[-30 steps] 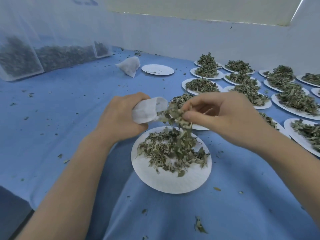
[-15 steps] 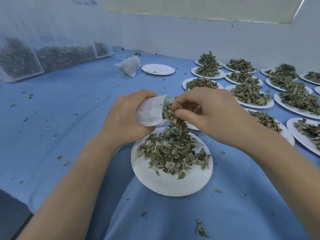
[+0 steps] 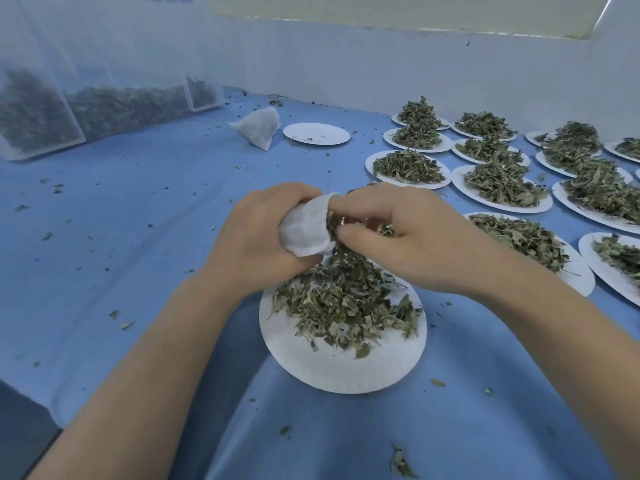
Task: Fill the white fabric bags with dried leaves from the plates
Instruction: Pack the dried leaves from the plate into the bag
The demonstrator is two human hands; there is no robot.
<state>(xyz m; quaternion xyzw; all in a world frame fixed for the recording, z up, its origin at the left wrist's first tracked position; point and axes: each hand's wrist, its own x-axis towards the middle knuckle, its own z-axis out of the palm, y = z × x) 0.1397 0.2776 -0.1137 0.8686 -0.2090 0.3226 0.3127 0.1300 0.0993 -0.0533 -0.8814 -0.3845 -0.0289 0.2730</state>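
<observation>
Leaves are going into the white fabric bag point(image 3: 306, 226), which the left hand point(image 3: 258, 237) holds above the far edge of the near plate point(image 3: 341, 362); its fingers are curled round the bag's body, and the bag lies roughly sideways, its long axis running left to right with the open mouth turned toward the right hand point(image 3: 408, 237); that is the relation the next move seems to depend on, since the leaves must travel leftward from the right hand's fingers into the mouth. The right hand sits just at the mouth, thumb and fingers pinched on a tuft of dried leaves point(image 3: 346, 299) that trails down to the heap on the plate; the right hand is plainly the nearer to the pile, the left being occupied with the bag. By my judgement the bag is only partly filled, for much of the heap is not yet moved.

How far the right fingertips reach inside the mouth cannot be told; the hand itself covers them; the bag's closed end is buried in the left palm. Further off on the blue table point(image 3: 138, 209) lie a stuffed bag point(image 3: 258, 128) beside a nearly bare plate point(image 3: 317, 134), and many heaped plates point(image 3: 502, 183) to the right, some cut off by the frame edge.
</observation>
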